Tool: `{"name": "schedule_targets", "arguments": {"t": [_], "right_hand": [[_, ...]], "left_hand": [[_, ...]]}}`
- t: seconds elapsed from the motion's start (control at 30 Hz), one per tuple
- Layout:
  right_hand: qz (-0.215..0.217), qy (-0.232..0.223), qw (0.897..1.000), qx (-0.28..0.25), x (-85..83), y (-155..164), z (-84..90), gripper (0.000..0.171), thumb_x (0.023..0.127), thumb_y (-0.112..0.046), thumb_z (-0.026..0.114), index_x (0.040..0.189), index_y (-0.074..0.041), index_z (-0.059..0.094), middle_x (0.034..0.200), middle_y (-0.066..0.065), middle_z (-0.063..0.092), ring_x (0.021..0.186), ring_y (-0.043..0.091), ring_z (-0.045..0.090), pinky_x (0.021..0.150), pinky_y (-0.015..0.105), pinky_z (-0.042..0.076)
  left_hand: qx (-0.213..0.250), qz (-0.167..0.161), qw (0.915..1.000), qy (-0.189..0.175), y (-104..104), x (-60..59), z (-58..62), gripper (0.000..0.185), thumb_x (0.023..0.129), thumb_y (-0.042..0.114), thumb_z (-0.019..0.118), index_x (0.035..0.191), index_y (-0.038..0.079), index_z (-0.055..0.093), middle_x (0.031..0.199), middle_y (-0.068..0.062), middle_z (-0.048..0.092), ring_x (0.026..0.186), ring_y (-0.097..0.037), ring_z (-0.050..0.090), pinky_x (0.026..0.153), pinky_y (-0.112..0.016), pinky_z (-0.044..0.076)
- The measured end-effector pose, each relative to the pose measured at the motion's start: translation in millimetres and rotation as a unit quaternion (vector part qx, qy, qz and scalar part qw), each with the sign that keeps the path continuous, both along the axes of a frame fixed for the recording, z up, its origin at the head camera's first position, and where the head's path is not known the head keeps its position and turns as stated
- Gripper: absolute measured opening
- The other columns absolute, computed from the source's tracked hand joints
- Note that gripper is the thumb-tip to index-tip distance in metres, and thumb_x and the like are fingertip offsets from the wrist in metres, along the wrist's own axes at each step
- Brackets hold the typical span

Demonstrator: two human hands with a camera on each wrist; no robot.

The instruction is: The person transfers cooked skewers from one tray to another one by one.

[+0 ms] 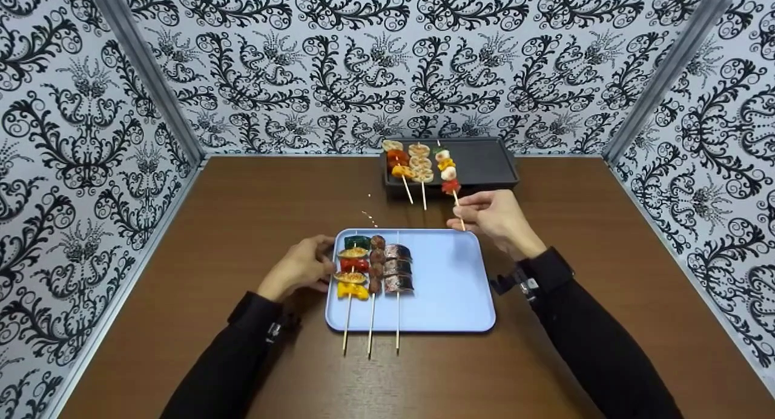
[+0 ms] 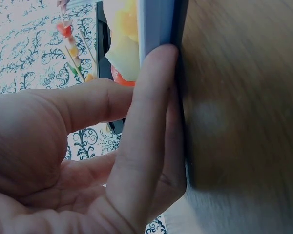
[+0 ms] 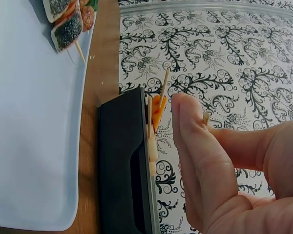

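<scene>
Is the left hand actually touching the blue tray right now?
Touching. The left wrist view shows the left hand with a finger laid flat against the edge of the blue tray, no gap between them. The head view agrees: its fingers meet the tray's left edge.

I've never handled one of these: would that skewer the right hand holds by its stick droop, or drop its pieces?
The skewer probably stays stiff: its thin stick looks straight in the right hand. Being loaded at the far end, it likely feels tip-heavy. Its pieces sit threaded on, so they seem unlikely to fall, though they might spin.
</scene>
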State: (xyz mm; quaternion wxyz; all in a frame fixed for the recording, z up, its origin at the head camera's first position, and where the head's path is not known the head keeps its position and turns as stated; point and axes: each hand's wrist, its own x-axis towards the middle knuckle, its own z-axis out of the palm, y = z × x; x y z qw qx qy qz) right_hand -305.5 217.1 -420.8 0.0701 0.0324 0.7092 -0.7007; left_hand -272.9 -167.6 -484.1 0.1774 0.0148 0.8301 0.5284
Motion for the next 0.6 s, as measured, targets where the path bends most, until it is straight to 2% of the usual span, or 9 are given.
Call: {"name": "schedule_targets", "arguments": {"t": [0.23,0.6], "right_hand": [[0.006,0.005,1.0,-0.01,13.0,1,-2.4,0.038,0.092,0.009,0.074,0.126,0.019,0.06,0.102,0.029,0.072,0.084,0.037,0.078,0.085,0.043,0.065],[0.015,-0.002,1.0,-0.016,30.7,4,-7.6,0.037,0.092,0.01,0.072,0.126,0.02,0.059,0.114,0.039,0.065,0.084,0.032,0.078,0.086,0.042,0.065]], "left_hand": [[-0.003,-0.001,1.0,0.004,1,-1.0,-0.9,0.068,0.09,-0.01,0.065,0.155,0.004,0.046,0.102,-0.021,0.063,0.077,-0.03,0.071,0.064,-0.042,0.068],[-0.009,0.002,1.0,0.004,1,-1.7,-1.6,0.069,0.09,-0.009,0.067,0.155,0.006,0.047,0.101,-0.021,0.063,0.078,-0.03,0.07,0.063,-0.042,0.068]]}}
